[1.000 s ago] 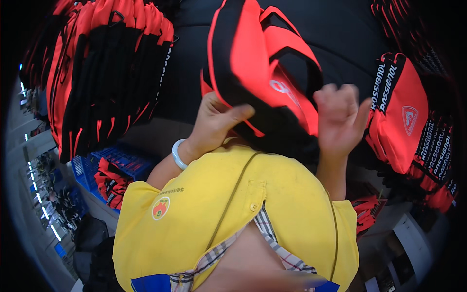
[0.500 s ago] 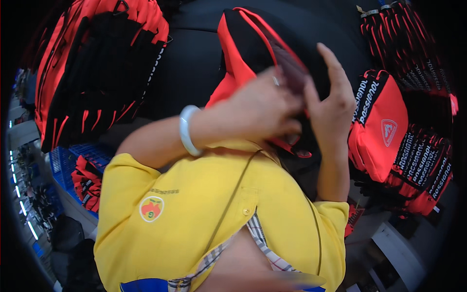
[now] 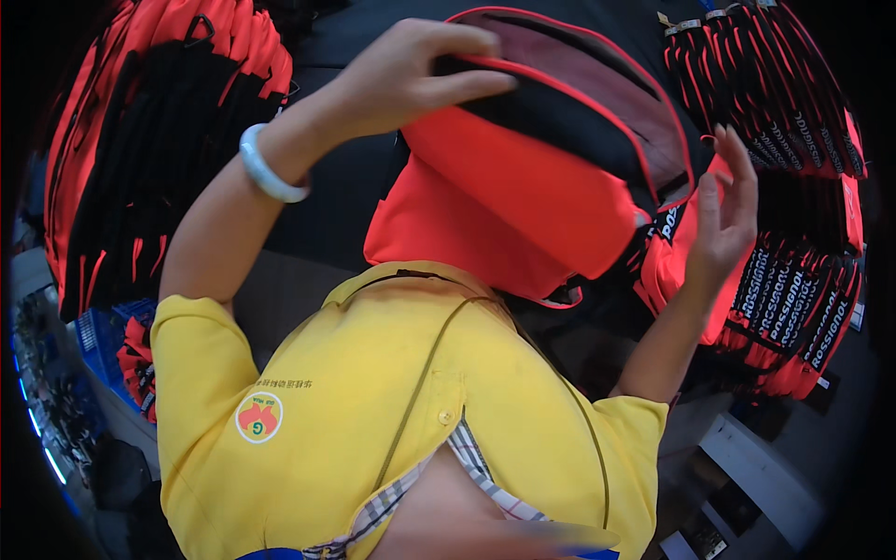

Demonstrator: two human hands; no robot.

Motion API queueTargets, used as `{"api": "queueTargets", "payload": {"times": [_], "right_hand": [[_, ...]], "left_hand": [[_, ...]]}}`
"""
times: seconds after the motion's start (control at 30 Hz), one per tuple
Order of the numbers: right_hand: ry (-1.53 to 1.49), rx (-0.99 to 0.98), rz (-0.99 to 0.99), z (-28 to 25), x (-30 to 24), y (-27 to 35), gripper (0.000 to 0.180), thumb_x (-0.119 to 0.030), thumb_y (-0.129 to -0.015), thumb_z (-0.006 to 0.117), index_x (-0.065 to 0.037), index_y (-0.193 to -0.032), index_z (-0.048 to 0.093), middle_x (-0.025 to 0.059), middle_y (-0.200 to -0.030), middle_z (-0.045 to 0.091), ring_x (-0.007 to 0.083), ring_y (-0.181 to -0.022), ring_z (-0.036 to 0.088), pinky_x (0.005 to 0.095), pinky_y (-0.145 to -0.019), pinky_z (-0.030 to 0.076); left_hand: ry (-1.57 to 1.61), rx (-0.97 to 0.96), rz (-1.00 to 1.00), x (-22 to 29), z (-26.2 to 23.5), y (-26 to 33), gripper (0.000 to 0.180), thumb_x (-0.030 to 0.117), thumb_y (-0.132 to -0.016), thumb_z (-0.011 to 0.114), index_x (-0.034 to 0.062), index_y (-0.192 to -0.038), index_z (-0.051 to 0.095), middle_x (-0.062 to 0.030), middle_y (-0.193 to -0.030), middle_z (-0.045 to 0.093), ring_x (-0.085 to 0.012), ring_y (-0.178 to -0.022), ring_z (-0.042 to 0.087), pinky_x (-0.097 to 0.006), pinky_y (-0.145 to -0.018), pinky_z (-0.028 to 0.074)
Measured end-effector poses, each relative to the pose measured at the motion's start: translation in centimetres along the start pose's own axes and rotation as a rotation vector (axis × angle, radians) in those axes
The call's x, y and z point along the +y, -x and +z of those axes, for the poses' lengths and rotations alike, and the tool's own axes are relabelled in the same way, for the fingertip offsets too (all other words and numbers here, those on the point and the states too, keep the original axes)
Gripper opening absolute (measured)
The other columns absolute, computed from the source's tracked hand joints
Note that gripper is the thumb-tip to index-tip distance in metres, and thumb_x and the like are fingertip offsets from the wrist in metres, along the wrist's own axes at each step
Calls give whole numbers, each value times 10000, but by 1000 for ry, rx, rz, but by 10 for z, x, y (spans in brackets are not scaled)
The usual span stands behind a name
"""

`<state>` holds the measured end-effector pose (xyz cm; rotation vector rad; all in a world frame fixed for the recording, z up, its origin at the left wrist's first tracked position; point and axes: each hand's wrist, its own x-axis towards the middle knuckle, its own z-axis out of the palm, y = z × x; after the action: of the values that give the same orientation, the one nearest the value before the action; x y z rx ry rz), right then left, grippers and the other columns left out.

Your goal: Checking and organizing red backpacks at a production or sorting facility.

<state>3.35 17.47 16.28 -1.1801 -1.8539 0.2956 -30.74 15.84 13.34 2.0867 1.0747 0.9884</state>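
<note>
Nearest the camera lay the person's yellow shirt (image 3: 401,411), smooth cotton with a round badge on the chest, a small button and a checked lining showing at the open placket. Above it the left hand (image 3: 401,79) rose on a bent arm wearing a pale, glossy bangle (image 3: 266,168); its fingers curled over the top rim of a red and black bag (image 3: 532,187) and gripped the edge. The bag hung at chest height in front of the person, made of smooth woven cloth with red piping along a curved opening, its mouth gaping toward the upper right. The right hand (image 3: 723,219) stood just beside the bag's right end, palm turned inward, fingers spread and straight, holding nothing; whether it touched the cloth could not be told. Half a second earlier both hands had been pressed close together on the bag; now they had parted, the left one had shifted up to the rim and the bag had swung wider open and nearer the lens. Farther off, a stack of bags (image 3: 159,140) in red and black filled the left, and another pile (image 3: 793,205) with lettered black straps lay to the right. Behind them a dark surface stretched away, and a blue crate (image 3: 103,327) sat low on the left.
</note>
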Motion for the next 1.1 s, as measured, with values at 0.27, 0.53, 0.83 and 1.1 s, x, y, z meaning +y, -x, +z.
{"api": "queueTargets", "payload": {"times": [0.27,0.53,0.83,1.1], "right_hand": [[-152,-452,-23,-6,-72,-42,209,-128,-867,673,9,-730,594,-49,-615,421,27,-571,367,219,-504,249],[-35,-259,-63,-63,32,-59,314,-181,-955,599,-22,-708,486,-67,-657,345,26,-617,293,220,-543,220],[4,-182,-68,-32,40,-85,418,-246,-985,560,-35,-670,383,-34,-631,288,55,-602,279,247,-529,239],[-247,-232,-101,3,-3,-97,483,-356,-1017,457,10,-711,537,-13,-606,445,57,-588,380,245,-546,314]], "left_hand": [[85,-199,-136,-16,-25,-51,392,394,-956,555,59,-1128,664,-47,-932,667,-134,-867,655,-206,-787,504],[705,-91,-183,7,-19,-9,271,342,-987,524,95,-884,566,83,-811,452,-13,-795,412,-189,-761,358],[896,-238,-226,44,-4,-8,362,327,-993,528,-4,-1102,625,48,-942,627,-16,-829,547,-191,-766,457],[1502,-71,58,121,-39,18,284,196,-982,545,-35,-1127,624,-47,-1061,680,-64,-909,636,-208,-818,506]]}}
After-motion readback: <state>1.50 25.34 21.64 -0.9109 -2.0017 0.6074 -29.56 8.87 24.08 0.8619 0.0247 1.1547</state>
